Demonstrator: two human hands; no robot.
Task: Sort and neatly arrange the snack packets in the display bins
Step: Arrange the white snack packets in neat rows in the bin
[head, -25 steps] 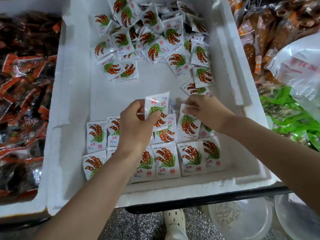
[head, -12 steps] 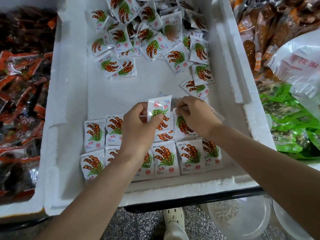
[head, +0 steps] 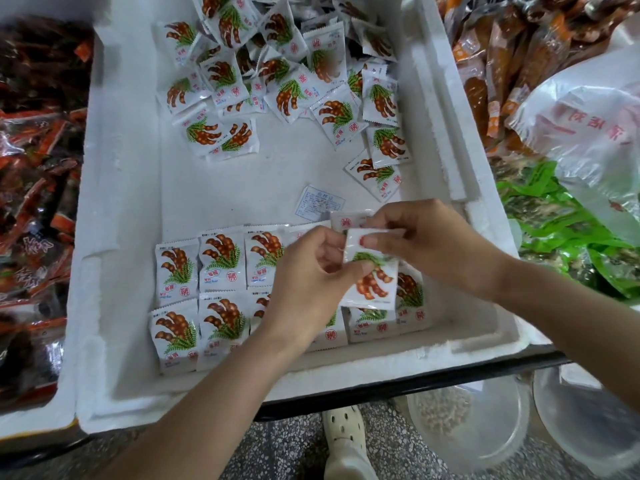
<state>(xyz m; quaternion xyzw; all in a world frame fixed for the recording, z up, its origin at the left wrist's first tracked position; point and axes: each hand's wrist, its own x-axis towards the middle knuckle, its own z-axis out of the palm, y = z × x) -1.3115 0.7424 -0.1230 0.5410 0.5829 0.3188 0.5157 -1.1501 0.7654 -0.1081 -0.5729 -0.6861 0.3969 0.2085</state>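
Head camera: both hands meet over the near end of a white foam bin (head: 117, 209), pinching one white snack packet (head: 372, 275) printed with brown pods and green leaves. The left hand (head: 308, 275) grips the packet's left edge between thumb and fingers; the right hand (head: 429, 244) closes on its top edge, thumb pressed to the front. The packet hangs upright, just above the neat rows (head: 204, 285) of matching packets laid flat and side by side along the bin's near wall, two rows deep, prints facing up. A second packet (head: 346, 221) shows behind the fingers, only its top corner visible; whether either hand holds it cannot be told.

At the bin's far end, a loose pile (head: 284, 71) of the same packets lies jumbled, overlapping at all angles. Between pile and rows the bin floor is bare but for a small printed paper slip (head: 320, 202) lying flat.

To the left, a neighbouring bin holds dark packets with red and orange trim (head: 34, 188). To the right lie orange-brown packets (head: 502, 64), green packets (head: 568, 230) and a white plastic bag (head: 588, 133) with red lettering. Below the bench edge, a pale perforated shoe (head: 344, 441) stands on speckled floor beside clear plastic tubs (head: 467, 424).
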